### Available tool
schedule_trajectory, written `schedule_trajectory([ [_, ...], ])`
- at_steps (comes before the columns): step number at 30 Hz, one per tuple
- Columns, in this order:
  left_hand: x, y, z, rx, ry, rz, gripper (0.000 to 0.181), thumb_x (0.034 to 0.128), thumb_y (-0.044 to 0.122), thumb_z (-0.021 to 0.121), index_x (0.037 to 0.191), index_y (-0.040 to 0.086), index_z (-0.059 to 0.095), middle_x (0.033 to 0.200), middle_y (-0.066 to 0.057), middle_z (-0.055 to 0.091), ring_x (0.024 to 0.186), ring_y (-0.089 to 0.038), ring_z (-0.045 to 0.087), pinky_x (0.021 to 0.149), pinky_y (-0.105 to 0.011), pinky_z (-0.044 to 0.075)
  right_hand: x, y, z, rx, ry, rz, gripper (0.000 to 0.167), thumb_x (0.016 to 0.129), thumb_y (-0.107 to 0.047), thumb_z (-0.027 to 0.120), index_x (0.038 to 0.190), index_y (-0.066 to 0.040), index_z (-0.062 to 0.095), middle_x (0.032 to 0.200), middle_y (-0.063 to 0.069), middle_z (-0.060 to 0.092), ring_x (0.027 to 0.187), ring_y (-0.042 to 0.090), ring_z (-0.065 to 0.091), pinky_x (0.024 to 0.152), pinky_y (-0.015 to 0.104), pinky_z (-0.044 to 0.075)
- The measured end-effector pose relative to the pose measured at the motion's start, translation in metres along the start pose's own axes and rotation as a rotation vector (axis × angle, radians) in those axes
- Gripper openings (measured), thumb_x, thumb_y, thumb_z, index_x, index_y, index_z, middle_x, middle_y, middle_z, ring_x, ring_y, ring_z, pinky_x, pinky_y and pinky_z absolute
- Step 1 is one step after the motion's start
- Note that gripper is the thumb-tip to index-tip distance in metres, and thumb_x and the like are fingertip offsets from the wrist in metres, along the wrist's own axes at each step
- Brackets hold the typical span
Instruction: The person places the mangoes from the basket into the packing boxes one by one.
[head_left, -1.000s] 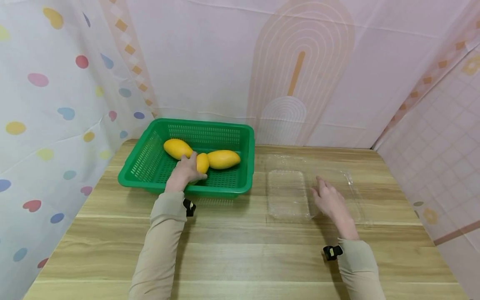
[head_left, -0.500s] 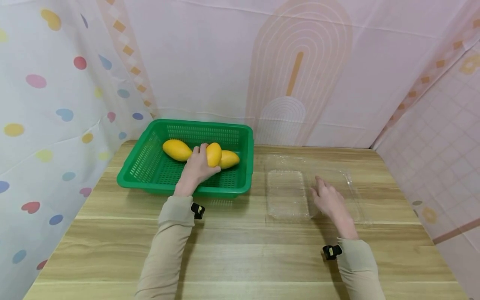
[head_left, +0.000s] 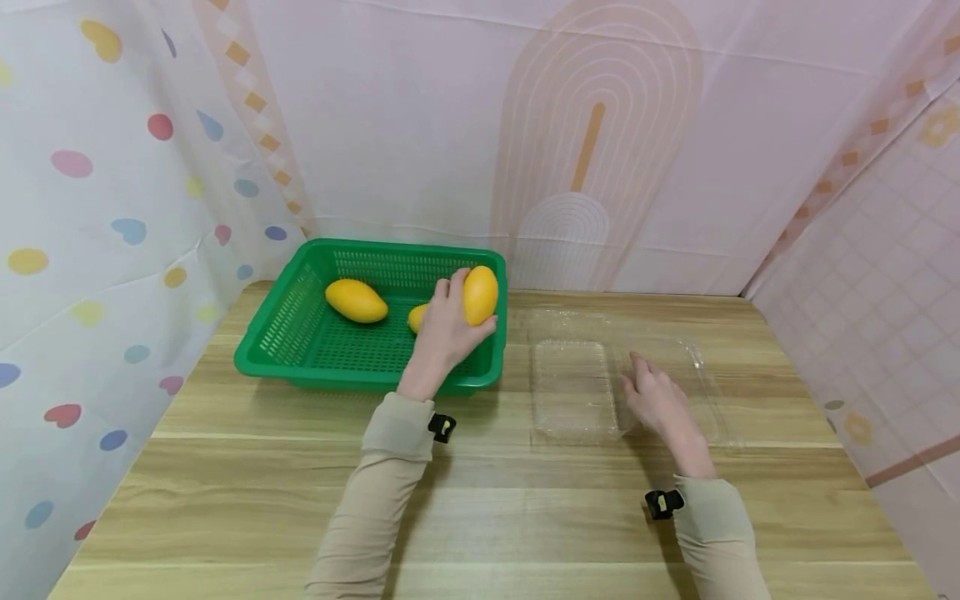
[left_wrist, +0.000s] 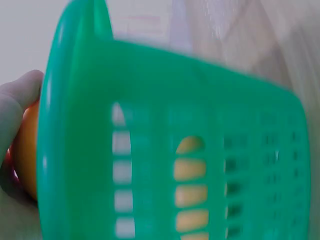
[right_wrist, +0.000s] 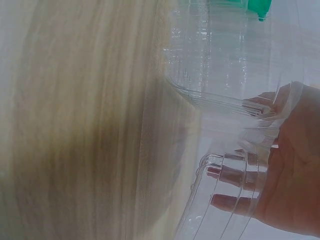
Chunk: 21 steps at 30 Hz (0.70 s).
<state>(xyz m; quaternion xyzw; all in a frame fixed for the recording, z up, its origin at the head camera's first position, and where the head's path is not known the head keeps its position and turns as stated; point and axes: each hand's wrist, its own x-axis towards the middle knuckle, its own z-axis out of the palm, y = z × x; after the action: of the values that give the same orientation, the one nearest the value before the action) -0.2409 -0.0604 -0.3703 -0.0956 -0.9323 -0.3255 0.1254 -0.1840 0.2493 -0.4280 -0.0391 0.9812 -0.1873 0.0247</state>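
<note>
My left hand (head_left: 447,327) grips a yellow mango (head_left: 481,296) at the right end of the green basket (head_left: 315,377), raised near rim height. In the left wrist view, the basket wall (left_wrist: 145,75) hides part of that mango (left_wrist: 27,150) and of the holding fingers. A second mango (head_left: 356,301) lies at the basket's left; a third mango (head_left: 417,318) is mostly covered by my left hand. My right hand (head_left: 660,404) rests at the middle of an opened clear plastic container (head_left: 573,392), its fingers (right_wrist: 232,204) extended against the see-through lid (right_wrist: 200,220).
The container lies right of the basket on the wooden table (head_left: 510,517), its lid half spread to the right. A patterned curtain (head_left: 420,125) hangs behind the table, and more curtains (head_left: 150,275) stand at both sides.
My left hand has lifted the mango from the basket's middle and carried it right and upward, toward the basket's right rim. My right hand and the container have stayed in place.
</note>
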Motion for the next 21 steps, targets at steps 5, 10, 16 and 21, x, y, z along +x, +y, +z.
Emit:
schedule_trajectory([
  [5,0.001,0.016,0.018,-0.015,-0.013,0.034,0.073,0.0828,0.030,0.068,0.143,0.010,0.031,0.117,-0.020,0.048,0.087,-0.030,0.056,0.076,-0.042,0.053,0.000,0.000,0.002,0.002,0.000,0.001,0.056,0.101,-0.023,0.039,0.145,0.010,0.025,0.143,0.035,0.036,0.129,0.052,0.038,0.105,0.061,0.034],
  [10,0.002,0.031,0.034,-0.041,-0.016,0.053,0.073,0.0824,0.029,0.068,0.143,0.009,0.032,0.116,-0.020,0.048,0.088,-0.030,0.055,0.077,-0.041,0.052,0.000,-0.001,0.002,0.008,-0.001,0.000,0.056,0.101,-0.023,0.038,0.145,0.010,0.025,0.143,0.035,0.034,0.129,0.052,0.037,0.105,0.061,0.033],
  [16,0.004,0.051,0.055,-0.034,-0.034,0.078,0.071,0.0812,0.030,0.069,0.140,0.011,0.035,0.117,-0.018,0.049,0.090,-0.029,0.056,0.074,-0.038,0.052,0.001,-0.002,0.001,0.006,-0.008,0.006,0.056,0.101,-0.023,0.038,0.145,0.009,0.025,0.144,0.034,0.033,0.130,0.053,0.036,0.105,0.062,0.032],
  [21,0.004,0.063,0.075,-0.036,-0.083,0.071,0.072,0.0817,0.032,0.069,0.142,0.011,0.034,0.120,-0.017,0.049,0.092,-0.028,0.056,0.075,-0.037,0.052,0.001,-0.003,0.002,0.003,-0.010,0.007,0.056,0.101,-0.023,0.038,0.145,0.009,0.025,0.145,0.034,0.033,0.130,0.053,0.036,0.104,0.063,0.032],
])
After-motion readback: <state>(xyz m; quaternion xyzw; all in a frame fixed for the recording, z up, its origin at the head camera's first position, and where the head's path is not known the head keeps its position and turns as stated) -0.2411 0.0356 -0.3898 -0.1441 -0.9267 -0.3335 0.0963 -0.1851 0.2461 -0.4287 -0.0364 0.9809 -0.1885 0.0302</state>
